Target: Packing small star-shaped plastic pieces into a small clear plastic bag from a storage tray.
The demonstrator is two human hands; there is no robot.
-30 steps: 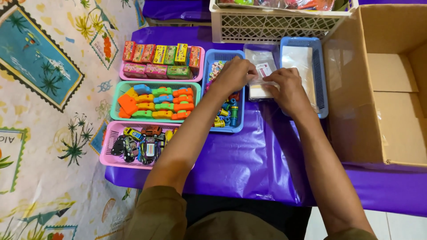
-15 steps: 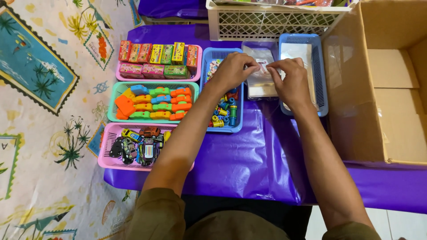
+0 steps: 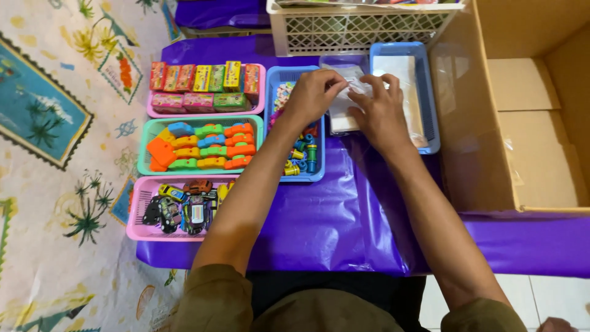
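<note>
Hands meet over 1 clear plastic bag [image 3: 344, 107]: left hand [image 3: 313, 95] and right hand [image 3: 381, 110] both pinch it, between 2 blue baskets [image 3: 431, 92], beside 3 toy baskets [image 3: 203, 114].

Purple table cover [image 3: 319, 221], blue basket [image 3: 430, 92], pink basket [image 3: 138, 230], green basket [image 3: 142, 132].

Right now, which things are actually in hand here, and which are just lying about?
In hand: left hand and right hand, both on the clear plastic bag.

Lying about: toy cars, coloured blocks, small boxes, cardboard box, white crate.
</note>
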